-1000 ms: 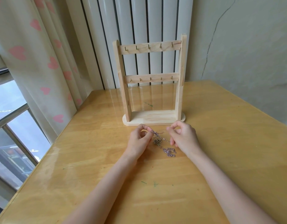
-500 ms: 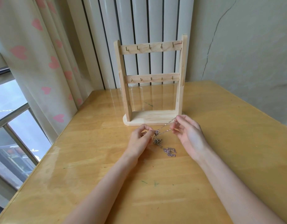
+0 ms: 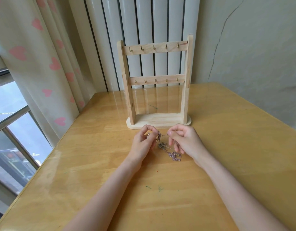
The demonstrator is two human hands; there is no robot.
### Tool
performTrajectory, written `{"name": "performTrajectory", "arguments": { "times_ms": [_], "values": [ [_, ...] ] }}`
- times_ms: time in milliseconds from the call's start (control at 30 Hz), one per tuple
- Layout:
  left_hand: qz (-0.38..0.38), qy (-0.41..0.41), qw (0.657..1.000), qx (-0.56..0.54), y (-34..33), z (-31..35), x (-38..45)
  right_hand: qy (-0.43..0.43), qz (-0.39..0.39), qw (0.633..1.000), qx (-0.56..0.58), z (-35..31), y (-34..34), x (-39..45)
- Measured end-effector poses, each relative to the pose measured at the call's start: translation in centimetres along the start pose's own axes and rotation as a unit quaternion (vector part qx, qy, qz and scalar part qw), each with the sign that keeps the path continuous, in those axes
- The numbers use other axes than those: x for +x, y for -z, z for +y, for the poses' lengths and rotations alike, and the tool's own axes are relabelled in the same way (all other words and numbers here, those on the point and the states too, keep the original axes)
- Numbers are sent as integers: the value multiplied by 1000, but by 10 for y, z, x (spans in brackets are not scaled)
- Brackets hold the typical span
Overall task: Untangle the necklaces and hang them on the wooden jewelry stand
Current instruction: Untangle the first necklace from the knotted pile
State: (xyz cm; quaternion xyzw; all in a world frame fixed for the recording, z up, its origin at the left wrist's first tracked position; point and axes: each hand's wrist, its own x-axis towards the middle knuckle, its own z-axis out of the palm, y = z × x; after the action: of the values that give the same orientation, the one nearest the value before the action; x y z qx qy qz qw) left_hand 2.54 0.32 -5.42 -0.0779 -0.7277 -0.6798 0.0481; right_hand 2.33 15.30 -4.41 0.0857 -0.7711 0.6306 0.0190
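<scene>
While both hands, the left hand [image 3: 143, 144] and the right hand [image 3: 185, 142], pinch the tangled necklaces [image 3: 162, 145] just above the counter [image 3: 227, 164] near the stand [image 3: 158, 80], the untangling step is in hand, and next they must gently pull one chain free.

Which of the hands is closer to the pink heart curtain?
The left. The left hand is on the side toward the heart curtain, pinching the tangled necklaces. The right hand is on the far side of the chains, pinching them too.
</scene>
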Motion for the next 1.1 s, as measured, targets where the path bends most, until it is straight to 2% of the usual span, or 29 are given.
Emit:
{"name": "performTrajectory", "arguments": {
  "times_ms": [133, 267, 500, 600, 733, 867, 933, 1033, 1100],
  "values": [
    [-11, -14, 1000, 18, 1, -2, 1, 4, -17, 1000, -9, 3, -4, 0],
    [-35, -31, 998, 34, -1, -4, 1, 3, 9, 999, -47, 6, -7, 1],
    [-19, -66, 995, 66, -1, -7, 2, 26, 22, 997, -72, 6, -5, 2],
    [-28, -37, 998, 48, -1, -8, 2, 26, 18, 996, -79, 6, -4, 3],
    [-28, 34, 997, -63, -1, -5, 2, 11, 13, 999, -38, 5, -2, 3],
    [-3, 65, 996, -68, -1, -8, 4, -4, 43, 998, -41, 6, -1, 4],
    [-1, 70, 995, -65, 0, -8, 4, -12, 40, 999, 26, 4, -1, 3],
    [-21, 70, 994, -76, -2, -6, 3, -53, -5, 983, 175, -1, -2, 0],
    [-45, 64, 993, -90, -3, -4, 2, -73, -37, 983, 164, -1, -3, -1]
  ]
}}
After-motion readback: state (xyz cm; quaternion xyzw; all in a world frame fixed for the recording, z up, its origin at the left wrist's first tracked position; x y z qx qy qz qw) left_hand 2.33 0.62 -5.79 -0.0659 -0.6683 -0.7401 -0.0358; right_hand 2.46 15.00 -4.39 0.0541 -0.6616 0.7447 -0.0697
